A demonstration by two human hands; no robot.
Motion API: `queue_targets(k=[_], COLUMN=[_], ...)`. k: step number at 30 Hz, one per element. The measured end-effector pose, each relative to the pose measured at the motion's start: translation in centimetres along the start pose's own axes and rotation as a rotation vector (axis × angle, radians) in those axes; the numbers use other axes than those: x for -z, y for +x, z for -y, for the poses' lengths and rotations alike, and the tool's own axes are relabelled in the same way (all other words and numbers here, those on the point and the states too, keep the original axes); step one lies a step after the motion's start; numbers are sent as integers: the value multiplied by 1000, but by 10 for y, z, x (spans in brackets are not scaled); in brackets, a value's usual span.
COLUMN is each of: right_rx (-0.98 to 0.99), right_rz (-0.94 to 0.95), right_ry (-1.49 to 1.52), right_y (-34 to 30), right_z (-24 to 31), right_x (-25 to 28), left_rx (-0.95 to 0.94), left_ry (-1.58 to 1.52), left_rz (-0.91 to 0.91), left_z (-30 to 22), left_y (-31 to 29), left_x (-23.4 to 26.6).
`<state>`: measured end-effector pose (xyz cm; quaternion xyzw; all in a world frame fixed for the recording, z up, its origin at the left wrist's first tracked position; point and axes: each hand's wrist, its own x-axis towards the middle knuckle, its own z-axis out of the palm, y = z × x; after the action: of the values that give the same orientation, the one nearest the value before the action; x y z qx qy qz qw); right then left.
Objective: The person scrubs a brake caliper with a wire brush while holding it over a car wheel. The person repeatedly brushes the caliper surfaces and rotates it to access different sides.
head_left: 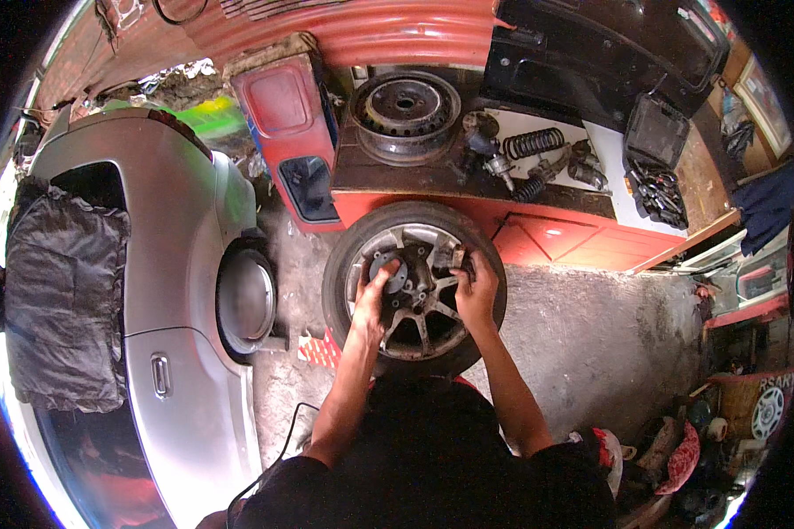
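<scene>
A car wheel (492, 231) with a spoked alloy rim and black tyre is in front of me, under both my hands. In my left hand (370, 295) is a grey rounded part (399, 277), gripped with the thumb on top, over the left side of the rim. My right hand (477, 295) pinches a small brownish block (458, 257) above the rim's right side. Between the hands, dark metal pieces show around the wheel's hub (422, 284); I cannot tell whether they are loose or part of the wheel.
A silver car (172, 291) stands at left, its wheel (245, 300) facing me. Beyond my wheel, a red cabinet (556, 240) bears a steel rim (406, 110), a coil spring (534, 143), greasy parts and an open toolbox (655, 189). Clutter (679, 458) lies at lower right.
</scene>
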<state>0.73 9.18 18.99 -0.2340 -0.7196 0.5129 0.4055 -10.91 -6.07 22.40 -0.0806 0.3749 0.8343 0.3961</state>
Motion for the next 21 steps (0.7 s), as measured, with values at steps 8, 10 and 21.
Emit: queue_targets(k=[8, 10, 21], right_rx=[95, 123, 266], right_rz=[-5, -10, 57], right_ry=[-113, -172, -223], right_y=[2, 2, 2], right_z=[3, -24, -4], right_x=[-5, -10, -12], left_rx=[-137, -158, -103], left_ry=[94, 115, 54], left_rz=[2, 6, 33], left_z=[-13, -9, 4], left_y=[-17, -13, -6], left_x=[-26, -28, 1])
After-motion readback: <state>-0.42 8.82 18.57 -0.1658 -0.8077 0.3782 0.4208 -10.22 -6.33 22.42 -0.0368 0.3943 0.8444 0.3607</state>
